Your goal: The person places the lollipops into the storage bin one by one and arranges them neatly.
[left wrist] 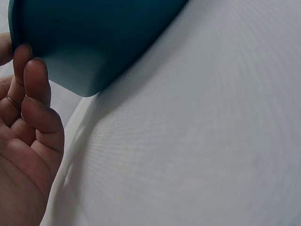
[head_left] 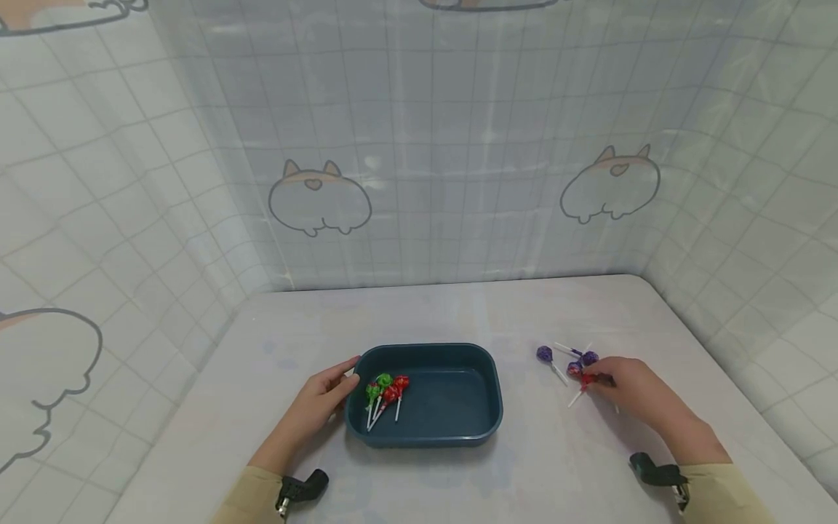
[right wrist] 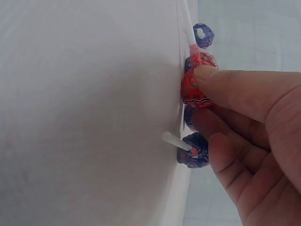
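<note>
A dark blue-green rectangular tray (head_left: 445, 404) stands on the table, its left rim held between the thumb and fingers of my left hand (head_left: 314, 404). In the left wrist view, curled fingers (left wrist: 36, 80) lie against the tray's outer wall (left wrist: 89, 56). Green lollipops (head_left: 384, 380) and red lollipops (head_left: 390, 394) lie at the tray's left end. Over on the right, my right hand (head_left: 635, 389) pinches a red lollipop (right wrist: 195, 89) by its wrapped head, with thumb and fingers. Purple lollipops (head_left: 544, 354) lie around those fingers; one dark purple lollipop (right wrist: 193, 157) sits just below the fingertips. The hand partly hides the group.
The white tabletop (head_left: 419, 313) ends at a grid-patterned curtain (head_left: 458, 182) behind, with similar curtain at both sides. Bare tabletop separates the tray from the loose lollipops. A black wrist mount (head_left: 304, 486) sits on the left sleeve, another mount (head_left: 655, 471) on the right.
</note>
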